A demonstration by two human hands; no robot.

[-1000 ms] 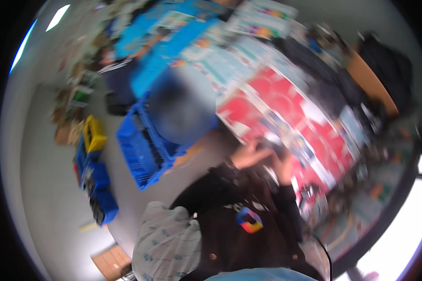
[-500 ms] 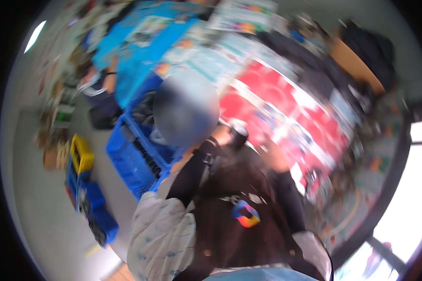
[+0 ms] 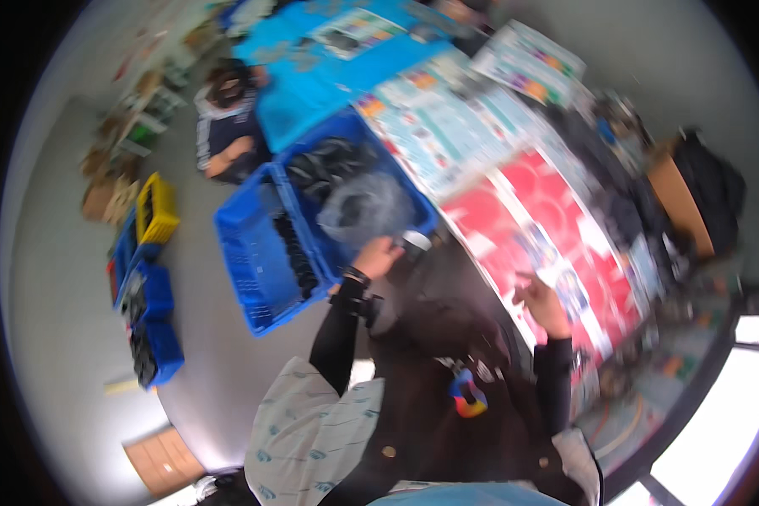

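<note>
My left hand point(image 3: 378, 257) is at the near edge of a blue crate point(image 3: 426, 218), its fingers closed on a small dark object with a white end point(image 3: 415, 243); blur hides its exact kind. Just beyond the fingers, a crumpled clear plastic bag point(image 3: 364, 207) lies in the crate, beside black pieces point(image 3: 333, 164). Over the near edge of a red and white printed sheet point(image 3: 527, 198), my right hand point(image 3: 544, 308) is held with fingers apart and nothing in them.
A second blue crate point(image 3: 249, 261) stands left of the first. Another person point(image 3: 232, 126) sits beyond it by a blue-covered table point(image 3: 299, 93). Yellow point(image 3: 158, 211) and blue bins point(image 3: 162, 341) stand on the left floor. A cardboard box point(image 3: 681, 202) with black material is at right.
The view has swung, so the crates show further right. A round grey blur over the crate has given way to the clear bag in it. My hands are further apart, the right now nearer the sheet's edge.
</note>
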